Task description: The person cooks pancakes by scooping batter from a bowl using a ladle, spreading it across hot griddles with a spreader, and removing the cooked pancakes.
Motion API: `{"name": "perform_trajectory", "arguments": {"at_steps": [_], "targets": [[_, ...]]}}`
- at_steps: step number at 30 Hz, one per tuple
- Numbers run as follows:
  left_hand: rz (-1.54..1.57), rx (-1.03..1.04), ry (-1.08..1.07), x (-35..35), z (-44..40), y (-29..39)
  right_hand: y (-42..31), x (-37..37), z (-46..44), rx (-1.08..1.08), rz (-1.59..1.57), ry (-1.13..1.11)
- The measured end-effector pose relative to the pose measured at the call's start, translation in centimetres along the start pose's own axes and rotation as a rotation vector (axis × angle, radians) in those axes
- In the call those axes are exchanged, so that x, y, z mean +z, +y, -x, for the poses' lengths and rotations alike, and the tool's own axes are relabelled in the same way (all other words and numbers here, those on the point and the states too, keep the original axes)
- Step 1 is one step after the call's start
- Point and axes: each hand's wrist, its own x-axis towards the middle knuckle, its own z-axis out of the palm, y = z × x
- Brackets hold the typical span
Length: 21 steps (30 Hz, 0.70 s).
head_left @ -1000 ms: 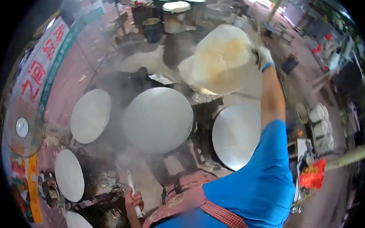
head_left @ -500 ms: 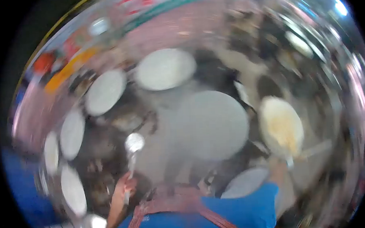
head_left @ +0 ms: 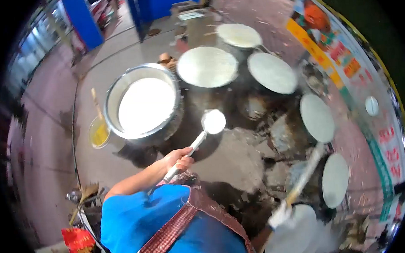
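My left hand (head_left: 181,160) is closed round the handle of a ladle (head_left: 213,121). White liquid fills the ladle's bowl, just right of a big metal pot (head_left: 176,105) of white batter (head_left: 147,106). At lower right is my right hand (head_left: 279,217), covered by something white, a glove or cloth, and blurred. It grips a long pale-handled tool (head_left: 306,169) pointing up and right. Beside that hand lies a round flat pan (head_left: 292,235) with a pale surface, partly in steam. My right forearm is mostly hidden.
Several round pale pans (head_left: 207,66) curve round the stove from top to right. Left of the pot stands a small tub (head_left: 99,133) with yellow liquid and a stick. A printed banner (head_left: 373,105) runs along the right. A red bag (head_left: 78,244) is at lower left.
My view has swung round strongly, bringing the batter pot into sight. The ladle remains in my left hand and now shows white liquid over the area beside the pot.
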Motion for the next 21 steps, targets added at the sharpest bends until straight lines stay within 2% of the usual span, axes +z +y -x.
{"name": "perform_trajectory", "arguments": {"at_steps": [1,2,3,4,5,6,7,8,9,10,11,12,14,15,16,18,19,20,21], "targets": [[0.015,0.079,-0.023,-1.3,3.0,1.3,-4.4,5.6,0.8,-0.076,-0.024,-0.212],[-0.079,0.212,-0.075,-2.9,5.8,2.7,-5.5,11.7,0.8,-0.151,-0.028,-0.394],[-0.211,0.359,-0.011,-4.1,7.8,4.4,-5.8,17.9,0.7,-0.260,-0.022,-0.565],[-0.350,0.493,0.064,-5.5,9.8,6.7,-11.5,22.4,2.9,-0.217,0.157,-0.770],[-0.394,0.538,-0.043,-8.4,11.6,9.6,-11.9,28.1,3.6,-0.714,0.303,-0.780],[-0.419,0.556,0.021,-11.0,13.2,12.5,-17.9,31.7,7.7,-0.702,0.460,-0.876],[-0.413,0.551,0.056,-13.3,14.5,15.5,-18.9,36.6,9.6,-0.740,0.621,-0.955],[-0.394,0.546,0.080,-15.7,15.1,18.2,-20.8,40.6,12.5,-0.891,0.618,-1.079],[-0.385,0.539,0.186,-18.7,15.1,21.1,-23.4,44.3,16.1,-0.943,0.939,-1.119],[-0.371,0.526,0.290,-22.1,14.7,23.2,-23.0,47.2,18.9,-1.059,0.946,-1.120],[-0.325,0.544,0.398,-26.7,13.5,25.4,-21.3,50.2,22.0,-1.151,1.060,-1.212],[-0.207,0.473,0.676,-29.3,12.5,27.2,-20.3,52.6,24.3,-1.249,1.153,-1.296],[-0.555,0.280,0.804,-37.4,11.2,30.1,-23.0,52.5,27.0,-1.291,1.020,-1.322],[-0.588,0.258,0.858,-39.0,11.2,30.5,-24.8,51.4,26.9,-1.189,0.944,-1.326],[-0.768,0.297,0.968,-34.4,12.2,30.0,-24.2,51.1,26.2,-0.981,0.888,-1.394],[-0.741,0.218,0.905,-33.1,11.5,29.8,-16.5,50.1,26.3,-0.931,0.828,-1.249],[-0.557,0.183,0.784,-31.1,11.8,30.0,-15.5,49.2,27.1,-0.875,0.888,-1.280],[0.021,0.120,0.643,-32.0,11.0,30.2,-15.0,48.3,28.6,-0.811,0.941,-1.310],[0.232,0.085,0.560,-30.1,11.6,30.7,-15.4,46.8,29.7,-0.780,0.982,-1.274]]}}
